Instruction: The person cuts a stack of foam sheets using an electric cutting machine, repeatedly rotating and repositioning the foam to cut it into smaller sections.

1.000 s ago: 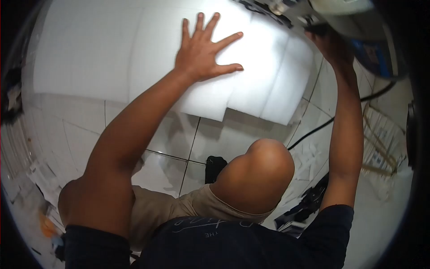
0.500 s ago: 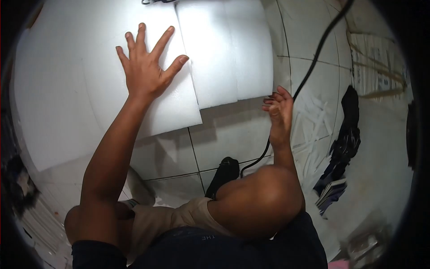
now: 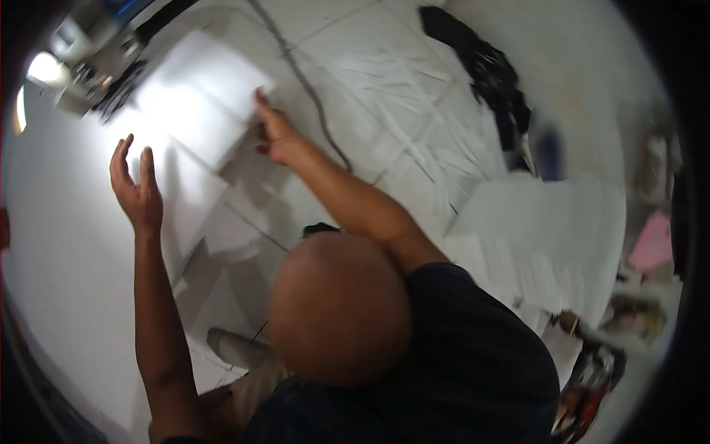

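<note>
A large white foam-like sheet [image 3: 66, 244] spreads across the work surface at the left. Beyond its edge lies a smaller white sheet [image 3: 214, 74], brightly lit. My left hand [image 3: 139, 189] is raised over the large sheet with thumb and fingers apart, holding nothing. At the near right edge of the smaller sheet is my right hand [image 3: 275, 135]. Its fingers are spread, one pointing up along the edge and the others curled lower; whether they touch the sheet is hard to tell.
A sewing machine [image 3: 96, 66] with a lit lamp stands at the upper left. A dark cable [image 3: 307, 85] hangs past the sheets. White offcut strips [image 3: 414, 126] litter the tiled floor near black cloth [image 3: 481, 63]. White sheets [image 3: 547, 229] are stacked at the right.
The view has swung right, bringing the sewing machine and stacked sheets into sight. My left hand has lifted from lying flat on the large sheet. My right hand remains by the smaller sheet's edge.
</note>
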A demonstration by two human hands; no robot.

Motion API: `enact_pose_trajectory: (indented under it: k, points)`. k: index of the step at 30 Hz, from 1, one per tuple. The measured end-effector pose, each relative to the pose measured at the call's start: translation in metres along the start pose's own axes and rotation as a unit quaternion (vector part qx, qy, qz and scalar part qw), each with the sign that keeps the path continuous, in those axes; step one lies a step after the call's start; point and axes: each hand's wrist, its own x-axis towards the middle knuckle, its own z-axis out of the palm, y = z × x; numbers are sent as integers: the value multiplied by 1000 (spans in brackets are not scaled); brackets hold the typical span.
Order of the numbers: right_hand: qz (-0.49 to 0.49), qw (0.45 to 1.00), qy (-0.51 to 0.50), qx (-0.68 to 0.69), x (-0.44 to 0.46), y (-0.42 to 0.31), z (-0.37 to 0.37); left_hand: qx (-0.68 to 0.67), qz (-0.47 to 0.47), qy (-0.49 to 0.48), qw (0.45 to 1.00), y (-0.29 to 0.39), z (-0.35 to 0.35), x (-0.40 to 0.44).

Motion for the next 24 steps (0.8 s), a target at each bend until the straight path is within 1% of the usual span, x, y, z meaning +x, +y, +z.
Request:
enact_pose_trajectory:
  k: [1, 2, 3, 5, 7, 8, 13, 15, 16, 17, 18, 19, 20, 21, 22, 23, 24]
  points:
    - [-23, 1000, -2, 15, -6, 4, 0, 28, 20, -48, 998, 17, 8, -8]
    - [-23, 999, 2, 33, -6, 6, 1, 89, 22, -91, 992, 31, 17, -16]
    - [-17, 999, 17, 30, -2, -1, 4, 152, 49, -112, 981, 31, 31, -13]
    - [-19, 999, 32, 31, 1, -1, 14, 252, 50, -166, 952, 23, 46, -18]
    - [15, 999, -7, 39, 5, -2, 13, 306, 46, -172, 935, 21, 56, -26]
    - [-3, 999, -22, 46, -2, -3, 11, 309, 44, -172, 934, 22, 58, -27]
    - [-14, 994, -49, 93, 13, 8, 10, 312, 48, -162, 935, 20, 62, -26]
    - [-14, 996, -29, 82, 16, 12, 12, 296, 46, -163, 940, 20, 60, -28]
    - [-69, 994, -39, 77, 11, 11, 14, 282, 48, -153, 946, 16, 61, -29]
    - [-106, 991, -19, 85, -2, 4, 18, 272, 48, -158, 948, 15, 60, -27]
    - [-90, 995, 15, 45, 34, 20, 17, 265, 46, -150, 951, 15, 61, -28]
    - [-78, 997, 19, 19, 32, 16, 17, 259, 43, -152, 953, 11, 60, -30]
    - [-128, 986, 61, 88, 14, 11, 23, 255, 43, -149, 954, 12, 60, -30]
    - [-124, 988, 24, 94, 22, 14, 18, 259, 39, -150, 953, 23, 59, -28]
    - [-121, 988, -43, 86, 11, 3, 13, 257, 31, -155, 953, 29, 58, -27]
    - [-144, 984, 1, 104, 16, 11, 17, 256, 26, -154, 954, 33, 57, -27]
    - [-204, 967, -23, 154, 7, 11, 26, 269, 24, -157, 950, 33, 58, -27]
